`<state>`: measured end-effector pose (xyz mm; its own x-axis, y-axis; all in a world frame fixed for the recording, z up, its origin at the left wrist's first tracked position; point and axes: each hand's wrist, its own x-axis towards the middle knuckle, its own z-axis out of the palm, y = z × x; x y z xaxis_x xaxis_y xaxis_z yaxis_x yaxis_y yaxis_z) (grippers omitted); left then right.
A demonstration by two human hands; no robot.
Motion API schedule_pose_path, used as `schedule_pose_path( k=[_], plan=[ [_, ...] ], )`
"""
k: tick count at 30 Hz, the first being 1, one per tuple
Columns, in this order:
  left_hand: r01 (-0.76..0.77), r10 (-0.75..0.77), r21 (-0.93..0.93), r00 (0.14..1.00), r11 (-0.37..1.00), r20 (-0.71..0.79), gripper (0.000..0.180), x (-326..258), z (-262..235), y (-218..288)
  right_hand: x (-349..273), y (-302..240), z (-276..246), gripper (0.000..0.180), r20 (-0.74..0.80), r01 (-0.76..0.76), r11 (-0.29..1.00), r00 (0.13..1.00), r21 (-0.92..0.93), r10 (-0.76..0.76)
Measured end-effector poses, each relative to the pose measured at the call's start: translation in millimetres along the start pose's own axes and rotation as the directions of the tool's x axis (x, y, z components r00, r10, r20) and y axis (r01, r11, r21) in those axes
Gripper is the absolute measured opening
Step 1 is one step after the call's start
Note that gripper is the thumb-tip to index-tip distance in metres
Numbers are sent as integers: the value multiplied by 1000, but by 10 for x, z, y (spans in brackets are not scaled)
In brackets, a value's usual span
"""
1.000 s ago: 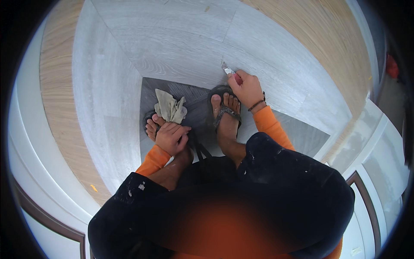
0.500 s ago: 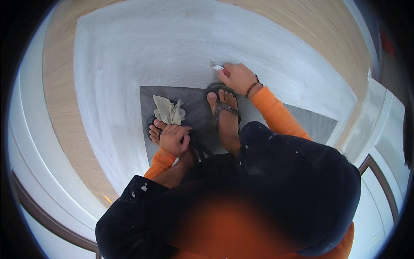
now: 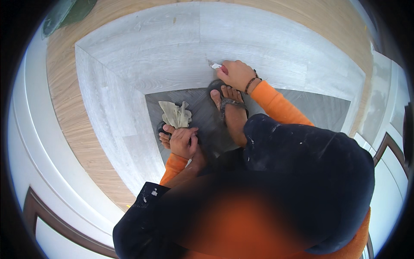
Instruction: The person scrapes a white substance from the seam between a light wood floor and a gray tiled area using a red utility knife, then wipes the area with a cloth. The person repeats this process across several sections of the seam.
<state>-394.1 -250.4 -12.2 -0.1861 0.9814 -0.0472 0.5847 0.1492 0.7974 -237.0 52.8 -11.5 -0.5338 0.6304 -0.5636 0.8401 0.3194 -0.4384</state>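
My right hand (image 3: 237, 74) is closed around a small scraper (image 3: 214, 65) with a whitish blade and a bit of red at the grip. The blade's tip rests at the grey wood-look floor planks (image 3: 172, 64), just beyond my right foot (image 3: 233, 105). Beside my left foot (image 3: 164, 139), my left hand (image 3: 184, 141) has its fingers curled on the near end of a crumpled cream cloth (image 3: 176, 114). The cloth's loose folds spread out past the knuckles over the dark grey floor section (image 3: 198, 108). Part of the cloth is hidden under the hand.
Light brown planks (image 3: 69, 108) border the grey ones. White panelled walls with brown trim (image 3: 56, 220) rise at left and right. A translucent green object (image 3: 69, 15) shows at the far upper left. My dark trousers (image 3: 310, 164) fill the near part.
The whole view has shifted a little, bringing the green object into sight at the upper left. Both hands keep almost the same places by my feet, with scraper and cloth still held.
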Motion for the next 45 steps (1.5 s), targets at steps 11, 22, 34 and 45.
schedule_pose_path(
  k=[11,22,34,45],
  plan=[
    [-24,25,-31,999,999,39,21,54,-52,27,100,-216,-87,40,91,49,999,995,-8,-49],
    [-34,34,-22,999,999,20,18,47,-44,37,-24,-28,41,41,-69,-2,974,997,228,19],
    [-28,29,-17,999,999,41,23,37,-58,23,192,127,-315,49,95,73,996,993,-50,-69],
    [-10,12,-36,999,999,45,22,57,-71,47,209,68,-294,47,125,97,974,989,-205,-73]
  ],
)
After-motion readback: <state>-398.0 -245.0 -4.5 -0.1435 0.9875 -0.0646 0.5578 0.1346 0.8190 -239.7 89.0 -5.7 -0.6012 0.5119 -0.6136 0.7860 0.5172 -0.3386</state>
